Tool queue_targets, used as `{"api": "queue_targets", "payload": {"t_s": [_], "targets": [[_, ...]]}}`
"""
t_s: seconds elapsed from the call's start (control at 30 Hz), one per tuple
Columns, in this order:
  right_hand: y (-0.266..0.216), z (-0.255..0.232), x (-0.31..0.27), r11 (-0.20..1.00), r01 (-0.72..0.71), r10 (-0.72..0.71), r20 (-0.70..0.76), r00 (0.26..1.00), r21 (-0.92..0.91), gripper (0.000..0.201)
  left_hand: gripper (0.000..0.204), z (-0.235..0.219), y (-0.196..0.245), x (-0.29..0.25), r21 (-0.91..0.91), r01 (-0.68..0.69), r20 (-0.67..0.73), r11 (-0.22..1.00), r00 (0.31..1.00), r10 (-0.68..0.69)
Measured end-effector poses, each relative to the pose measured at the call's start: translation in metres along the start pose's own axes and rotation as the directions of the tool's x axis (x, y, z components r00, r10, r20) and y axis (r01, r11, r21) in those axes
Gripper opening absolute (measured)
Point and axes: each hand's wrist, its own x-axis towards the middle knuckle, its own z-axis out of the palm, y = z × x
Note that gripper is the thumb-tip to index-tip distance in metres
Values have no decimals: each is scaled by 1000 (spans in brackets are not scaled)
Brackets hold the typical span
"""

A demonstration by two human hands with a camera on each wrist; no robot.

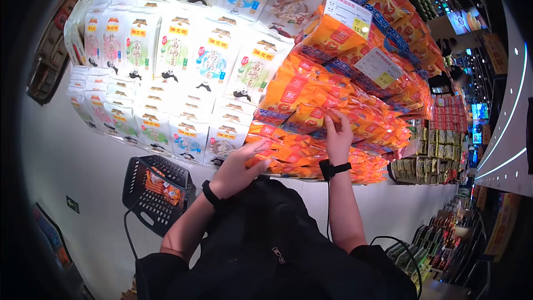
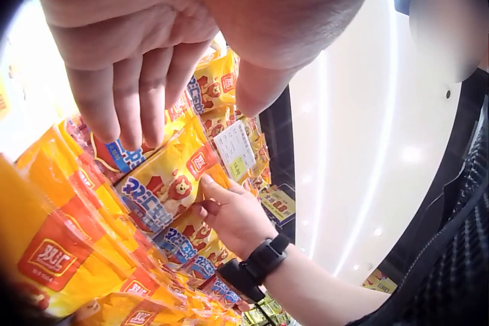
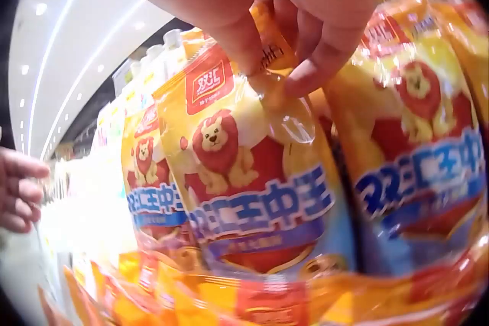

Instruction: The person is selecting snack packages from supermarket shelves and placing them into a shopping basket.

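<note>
The right hand (image 1: 338,136) pinches the top edge of an orange lion packet (image 3: 256,181), which stands upright among its neighbours on the packed display. The left hand (image 1: 236,173) has its fingers loosely extended beside the lower orange packets (image 1: 294,155); whether it touches them I cannot tell. White noodle packs (image 1: 177,50) stand in tiers right next to the orange rows, brightly lit. 2 price cards, an upper card (image 1: 348,15) and a lower card (image 1: 378,68), sit against the orange stock. A dark basket (image 1: 135,190) holding orange-red packs (image 1: 165,189) rests on the pale floor (image 1: 91,161) near the person. Beyond are more stocked shelves, lit screens (image 1: 466,22) and a white ceiling (image 2: 344,104) with bright light strips.
</note>
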Motion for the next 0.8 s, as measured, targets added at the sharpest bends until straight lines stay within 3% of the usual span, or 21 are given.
{"api": "queue_targets", "payload": {"t_s": [0.1, 0.13, 0.23, 0.37, 0.53, 0.63, 0.7, 0.8], "targets": [[-30, -20, 2, 925, 134, -153, -26, 988, -356, 20, 60, 2, -6, 0, -88, 69, 8, 994, 998, -68], [-14, -30, 11, 815, 307, -348, 8, 937, -492, 21, 52, 5, -9, -1, -106, 28, -23, 994, 999, -31], [-11, -53, 24, 764, 347, -398, 25, 917, -544, 19, 44, 11, -9, 2, -136, 50, -26, 989, 998, -54], [-11, -84, 26, 921, 150, -191, -84, 978, -359, 19, 28, 24, -6, 5, -72, -3, -52, 997, 999, -1], [10, -114, 40, 877, 203, -183, 87, 979, -435, 27, 9, 52, 7, 13, -110, 69, -71, 992, 995, -77], [24, -116, 52, 864, 286, -246, 149, 958, -414, 25, 27, 74, 22, 18, 51, 44, -134, 998, 990, -37], [42, -117, 58, 851, 355, -324, 143, 935, -388, 21, 42, 88, 16, 19, 63, 26, -149, 998, 989, -16], [55, -119, 62, 936, 210, -166, 172, 971, -282, 15, 53, 113, 19, 16, -8, -2, -202, 1000, 979, 0]]}}
